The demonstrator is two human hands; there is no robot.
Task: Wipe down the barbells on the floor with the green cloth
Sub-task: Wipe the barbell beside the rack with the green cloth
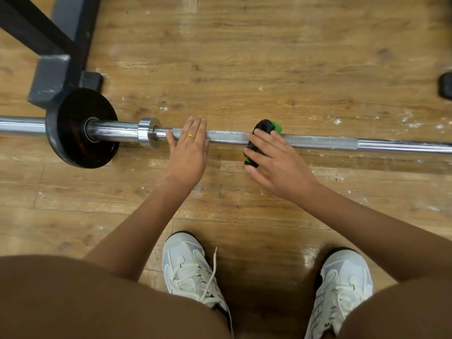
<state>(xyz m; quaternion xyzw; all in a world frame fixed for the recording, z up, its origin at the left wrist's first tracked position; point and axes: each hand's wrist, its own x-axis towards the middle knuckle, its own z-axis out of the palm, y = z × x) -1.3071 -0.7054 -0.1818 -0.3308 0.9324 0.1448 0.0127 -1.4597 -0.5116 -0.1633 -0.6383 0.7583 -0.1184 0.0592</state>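
A chrome barbell lies left to right across the wooden floor, with a black weight plate and a steel collar on its left sleeve. My left hand rests flat with straight fingers on the knurled shaft just right of the collar. My right hand holds the green and black cloth draped over the shaft, thumb below the bar and fingers over it. The cloth shows above and below the bar.
A dark metal rack base stands at the upper left behind the plate. A black object sits at the right edge. My two white sneakers stand close in front of the bar. The floor shows white chalk specks.
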